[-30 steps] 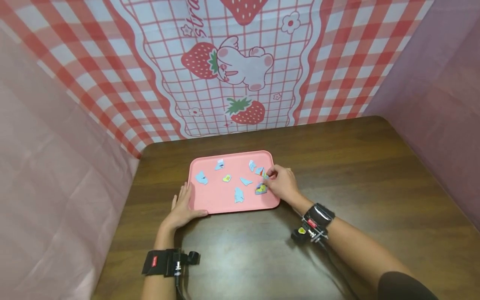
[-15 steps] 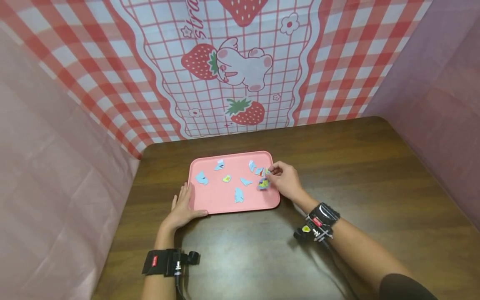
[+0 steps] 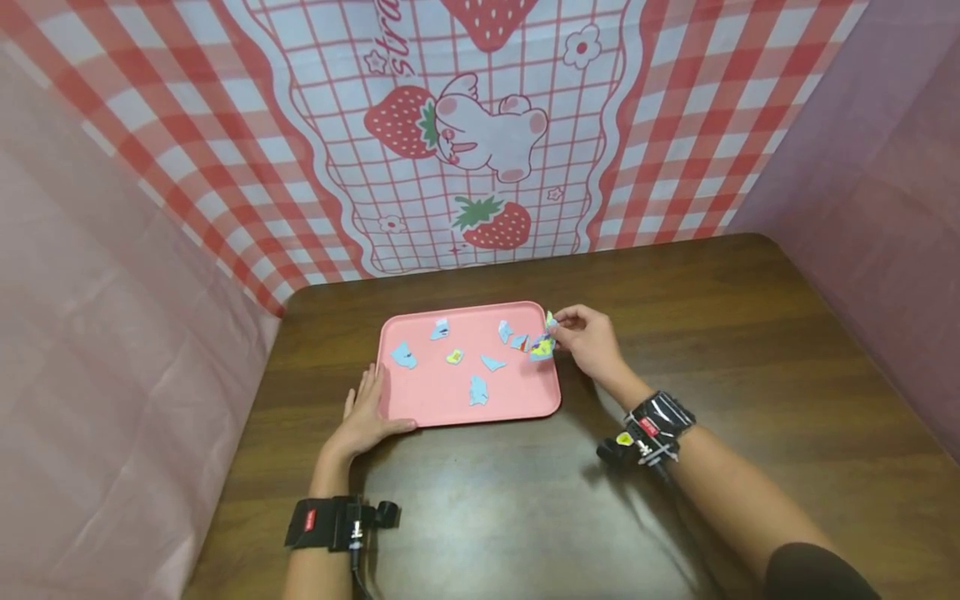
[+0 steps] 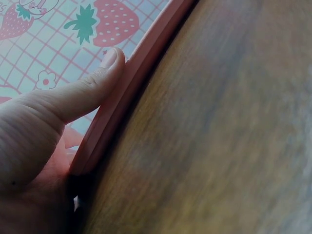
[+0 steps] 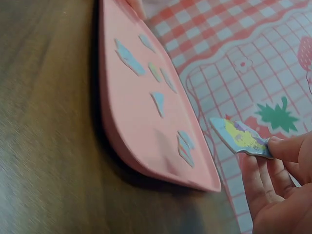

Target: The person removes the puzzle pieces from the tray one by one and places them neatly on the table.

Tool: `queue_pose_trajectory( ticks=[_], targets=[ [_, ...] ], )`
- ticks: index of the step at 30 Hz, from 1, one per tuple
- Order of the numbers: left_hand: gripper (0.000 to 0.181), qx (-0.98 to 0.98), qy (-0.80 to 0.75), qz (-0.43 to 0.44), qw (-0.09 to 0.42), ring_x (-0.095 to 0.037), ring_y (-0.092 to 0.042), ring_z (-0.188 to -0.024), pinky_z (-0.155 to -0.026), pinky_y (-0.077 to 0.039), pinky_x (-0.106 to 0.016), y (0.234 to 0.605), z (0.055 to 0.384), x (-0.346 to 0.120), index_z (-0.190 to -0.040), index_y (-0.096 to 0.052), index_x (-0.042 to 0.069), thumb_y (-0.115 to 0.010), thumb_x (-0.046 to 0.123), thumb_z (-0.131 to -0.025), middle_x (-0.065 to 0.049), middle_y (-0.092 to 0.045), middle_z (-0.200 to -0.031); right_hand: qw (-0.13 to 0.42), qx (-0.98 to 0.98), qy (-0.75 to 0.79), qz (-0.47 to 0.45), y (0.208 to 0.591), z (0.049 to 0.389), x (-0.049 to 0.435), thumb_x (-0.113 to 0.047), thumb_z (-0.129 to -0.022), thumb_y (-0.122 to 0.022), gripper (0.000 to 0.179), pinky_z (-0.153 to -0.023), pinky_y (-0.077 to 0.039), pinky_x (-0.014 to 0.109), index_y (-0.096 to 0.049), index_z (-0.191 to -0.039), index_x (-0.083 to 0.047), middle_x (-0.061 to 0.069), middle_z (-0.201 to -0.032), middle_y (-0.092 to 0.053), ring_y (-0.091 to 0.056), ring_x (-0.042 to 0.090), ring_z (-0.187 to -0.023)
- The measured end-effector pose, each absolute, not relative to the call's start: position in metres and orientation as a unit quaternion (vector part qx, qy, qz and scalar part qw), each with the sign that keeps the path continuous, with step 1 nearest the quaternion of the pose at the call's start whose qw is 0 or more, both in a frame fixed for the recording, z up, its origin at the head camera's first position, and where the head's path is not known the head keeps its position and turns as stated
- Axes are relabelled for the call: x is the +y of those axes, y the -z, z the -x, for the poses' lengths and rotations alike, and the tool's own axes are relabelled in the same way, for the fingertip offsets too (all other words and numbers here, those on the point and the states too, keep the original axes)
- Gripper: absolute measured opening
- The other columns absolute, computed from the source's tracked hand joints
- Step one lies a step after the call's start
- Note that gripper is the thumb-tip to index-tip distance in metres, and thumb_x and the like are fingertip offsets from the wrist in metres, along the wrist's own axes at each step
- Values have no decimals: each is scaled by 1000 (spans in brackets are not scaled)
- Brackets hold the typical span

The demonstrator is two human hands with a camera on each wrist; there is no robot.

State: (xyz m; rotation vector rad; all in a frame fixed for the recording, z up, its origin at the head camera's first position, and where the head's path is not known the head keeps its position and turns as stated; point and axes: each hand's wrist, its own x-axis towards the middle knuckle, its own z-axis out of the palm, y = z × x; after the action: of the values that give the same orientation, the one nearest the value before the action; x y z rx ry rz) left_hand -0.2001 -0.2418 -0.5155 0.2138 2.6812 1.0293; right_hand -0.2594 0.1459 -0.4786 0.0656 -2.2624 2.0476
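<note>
Right wrist: piece (image 5: pixel 240 137) in grip (image 5: pixel 282 202)

In my head view, I'm holding the left hand (image 3: pixel 365 421) spread, fingers (image 3: pixel 370 385) pointing to twelve o'clock, thumb (image 3: pixel 397 427) to three; I'm pinching with the right hand (image 3: pixel 594 343), forearm (image 3: pixel 738 487) aiming toward ten.

Little Pieces (image 3: pixel 477 390) on a Pink Tray (image 3: pixel 435 400)

A person's right hand (image 3: pixel 594 343) pinches a blue and yellow piece (image 3: pixel 542 347) by the tray's right edge. The left hand (image 3: pixel 363 418) touches the tray's left side, its thumb at the near edge. Seven little pieces lie on the tray, mostly light blue. The tray sits on a brown desk (image 3: pixel 480 500). Behind the desk is a cloth (image 3: pixel 487 137) with big strawberries.
</note>
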Motion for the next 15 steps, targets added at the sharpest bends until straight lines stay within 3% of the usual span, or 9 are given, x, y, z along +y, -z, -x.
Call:
queue_pose_trajectory(
  ticks=[6,15],
  targets=[
    [125,924,-352,-75,127,-35,12,-153,-117,10,-59,517,201,-244,-160,3,1,-82,48,-81,-22,8,-166,26,-716,-698,11,475,272,162,8,-91,-67,27,-61,-59,25,-58,-113,22,4,-80,-64,-63,7,-64],
    [126,925,-350,-73,131,-35,12,-153,-118,10,-58,518,202,-244,-160,2,1,-82,48,-80,-22,7,-166,42,-731,-680,34,474,286,180,6,-92,-68,27,-62,-59,27,-58,-112,21,-2,-76,-63,-63,6,-62]
  ],
)
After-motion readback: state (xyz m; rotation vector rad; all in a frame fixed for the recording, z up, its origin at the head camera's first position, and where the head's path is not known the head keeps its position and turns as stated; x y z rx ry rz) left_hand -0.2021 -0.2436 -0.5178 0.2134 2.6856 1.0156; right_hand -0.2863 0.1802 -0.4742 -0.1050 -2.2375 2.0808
